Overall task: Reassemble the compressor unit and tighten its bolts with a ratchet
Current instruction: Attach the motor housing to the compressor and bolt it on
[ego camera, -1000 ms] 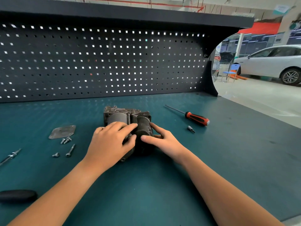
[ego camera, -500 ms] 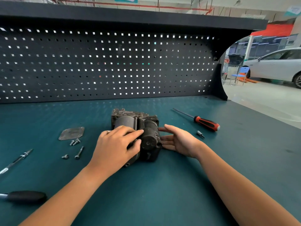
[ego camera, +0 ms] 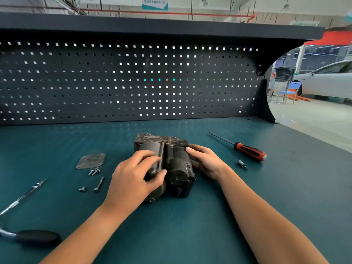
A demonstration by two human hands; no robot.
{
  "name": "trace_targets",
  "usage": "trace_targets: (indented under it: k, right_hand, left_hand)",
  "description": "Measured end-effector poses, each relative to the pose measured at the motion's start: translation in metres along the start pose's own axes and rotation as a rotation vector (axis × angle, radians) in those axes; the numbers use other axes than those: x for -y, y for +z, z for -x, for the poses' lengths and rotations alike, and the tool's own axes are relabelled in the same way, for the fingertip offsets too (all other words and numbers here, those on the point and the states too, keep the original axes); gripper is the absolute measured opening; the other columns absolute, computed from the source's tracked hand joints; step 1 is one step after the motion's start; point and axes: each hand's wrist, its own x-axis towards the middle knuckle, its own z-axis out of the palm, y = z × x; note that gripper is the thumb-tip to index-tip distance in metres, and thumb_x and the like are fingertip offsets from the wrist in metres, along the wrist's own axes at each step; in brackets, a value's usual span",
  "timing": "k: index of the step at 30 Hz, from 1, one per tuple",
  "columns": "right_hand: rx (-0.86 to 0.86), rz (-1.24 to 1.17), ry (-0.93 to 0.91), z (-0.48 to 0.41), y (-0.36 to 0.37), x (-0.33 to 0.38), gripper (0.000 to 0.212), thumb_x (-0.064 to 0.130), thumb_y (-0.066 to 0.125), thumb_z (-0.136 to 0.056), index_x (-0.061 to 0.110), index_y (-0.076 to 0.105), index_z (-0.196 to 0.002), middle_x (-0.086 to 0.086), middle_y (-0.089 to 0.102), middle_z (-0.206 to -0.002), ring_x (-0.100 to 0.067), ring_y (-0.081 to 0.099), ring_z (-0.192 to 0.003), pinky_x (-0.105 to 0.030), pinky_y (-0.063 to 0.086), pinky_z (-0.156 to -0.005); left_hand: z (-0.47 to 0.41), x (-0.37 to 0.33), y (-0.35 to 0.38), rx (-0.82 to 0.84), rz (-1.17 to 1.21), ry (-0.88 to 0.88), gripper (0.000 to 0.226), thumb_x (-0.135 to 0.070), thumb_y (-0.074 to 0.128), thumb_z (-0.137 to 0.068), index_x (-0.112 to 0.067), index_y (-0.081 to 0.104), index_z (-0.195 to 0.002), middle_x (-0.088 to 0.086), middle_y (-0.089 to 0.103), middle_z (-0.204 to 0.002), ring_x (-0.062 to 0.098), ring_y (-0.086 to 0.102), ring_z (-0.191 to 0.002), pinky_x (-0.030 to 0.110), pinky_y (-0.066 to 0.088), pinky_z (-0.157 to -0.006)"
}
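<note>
Compressor unit (ego camera: 178,166) at frame centre on bench (ego camera: 190,237). We judge it heavy, rigid cast metal, grimy, perhaps slick. Left hand (ego camera: 133,180) curls over left cylinder, gripping. Right hand (ego camera: 206,161) lies flat against right flank. Best hold: two-handed, around cylinders.

You are working in a car repair workshop. You are standing at a workbench (ego camera: 285,187) topped with a teal mat, facing a black pegboard (ego camera: 114,82) that is sitting under a dark shelf (ego camera: 152,27). Tools are lying around a grimy compressor unit (ego camera: 179,161): a red-handled screwdriver (ego camera: 249,150), a black-handled ratchet (ego camera: 36,237), loose bolts (ego camera: 99,184). Past the bench's right end, a white car (ego camera: 327,80) is standing on a smooth shop floor near a blue chair (ego camera: 291,90), and red pipes (ego camera: 171,13) and hanging lamps (ego camera: 204,1) are showing against the bare ceiling.
</note>
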Motion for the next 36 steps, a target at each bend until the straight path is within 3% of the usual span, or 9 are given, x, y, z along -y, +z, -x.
trace_targets:
  k: [4, 12, 15, 17, 19, 22, 25, 30, 36]
  right_hand:
    - [-0.077, 0.123, -0.075, -0.002, 0.011, 0.004, 0.017, 0.01, 0.066, -0.083, 0.014, 0.062, -0.1, 0.003, 0.068, -0.089, -0.005, 0.064, -0.082, -0.019, 0.049, -0.076]
    - [-0.151, 0.221, -0.155, 0.008, 0.019, 0.005, 0.014, 0.016, 0.069, -0.081, 0.023, 0.064, -0.092, 0.009, 0.069, -0.086, 0.008, 0.063, -0.071, -0.002, 0.042, -0.055]
    - [-0.133, 0.228, -0.135, 0.01, 0.015, -0.002, 0.014, 0.021, 0.069, -0.082, 0.024, 0.064, -0.095, 0.008, 0.069, -0.095, 0.006, 0.064, -0.082, -0.01, 0.046, -0.069]
    - [-0.131, 0.176, -0.114, 0.01, 0.014, -0.009, 0.015, 0.02, 0.068, -0.083, 0.022, 0.063, -0.098, 0.003, 0.069, -0.101, -0.009, 0.063, -0.097, -0.027, 0.048, -0.087]
    - [-0.127, 0.134, -0.111, 0.01, 0.012, -0.012, 0.015, 0.018, 0.067, -0.083, 0.019, 0.063, -0.098, -0.001, 0.068, -0.102, -0.016, 0.062, -0.1, -0.033, 0.048, -0.093]
    - [-0.107, 0.117, -0.117, 0.011, 0.009, -0.015, 0.015, 0.015, 0.066, -0.083, 0.016, 0.062, -0.097, -0.004, 0.07, -0.097, -0.009, 0.066, -0.088, -0.022, 0.053, -0.082]
    - [-0.121, 0.112, -0.138, 0.013, 0.009, -0.015, 0.014, 0.013, 0.066, -0.083, 0.016, 0.063, -0.096, 0.001, 0.071, -0.092, -0.003, 0.067, -0.082, -0.015, 0.052, -0.071]
    - [-0.197, 0.171, -0.179, 0.01, 0.026, -0.003, 0.018, 0.021, 0.071, -0.079, 0.017, 0.066, -0.096, 0.006, 0.071, -0.084, -0.002, 0.064, -0.08, -0.016, 0.047, -0.07]
    - [-0.211, 0.242, -0.238, 0.014, 0.045, 0.023, 0.021, 0.02, 0.075, -0.076, 0.015, 0.065, -0.094, 0.004, 0.069, -0.086, 0.005, 0.064, -0.072, -0.005, 0.044, -0.06]
  left_hand:
    - [0.003, 0.018, -0.006, -0.025, -0.133, -0.021, 0.046, -0.035, 0.044, -0.081, 0.002, 0.071, -0.087, 0.012, 0.072, -0.09, 0.027, 0.07, -0.08, 0.037, 0.055, -0.067]
    - [0.002, 0.027, -0.009, -0.005, -0.147, 0.036, 0.075, -0.049, 0.017, -0.097, 0.001, 0.071, -0.084, 0.01, 0.073, -0.082, 0.024, 0.071, -0.071, 0.031, 0.054, -0.06]
    - [0.002, 0.03, -0.011, 0.023, -0.143, 0.086, 0.077, -0.054, 0.017, -0.096, -0.002, 0.072, -0.084, 0.007, 0.073, -0.086, 0.021, 0.071, -0.077, 0.029, 0.054, -0.063]
    - [0.0, 0.031, -0.015, 0.082, -0.095, 0.076, 0.077, -0.06, 0.019, -0.093, -0.004, 0.072, -0.09, 0.006, 0.072, -0.094, 0.02, 0.07, -0.084, 0.029, 0.053, -0.07]
    - [-0.002, 0.031, -0.02, 0.165, -0.035, -0.023, 0.078, -0.07, 0.025, -0.079, -0.011, 0.069, -0.105, -0.002, 0.067, -0.113, 0.015, 0.064, -0.103, 0.026, 0.046, -0.083]
    - [-0.001, 0.026, -0.02, 0.312, -0.194, -0.051, 0.095, -0.082, 0.019, -0.057, -0.028, 0.051, -0.128, -0.015, 0.044, -0.138, 0.006, 0.041, -0.127, 0.025, 0.031, -0.101]
    - [-0.001, 0.018, -0.014, 0.369, -0.332, -0.037, 0.1, -0.09, 0.022, -0.058, -0.029, 0.042, -0.134, -0.011, 0.037, -0.144, 0.01, 0.035, -0.132, 0.032, 0.026, -0.106]
    - [-0.003, 0.025, -0.024, 0.178, 0.014, -0.233, 0.086, -0.082, 0.046, -0.056, -0.022, 0.065, -0.116, -0.011, 0.059, -0.127, 0.013, 0.056, -0.113, 0.026, 0.038, -0.086]
    - [0.004, 0.029, -0.023, 0.04, 0.24, -0.345, 0.071, -0.064, 0.052, -0.055, -0.018, 0.071, -0.106, -0.006, 0.065, -0.118, 0.005, 0.057, -0.107, 0.026, 0.041, -0.092]
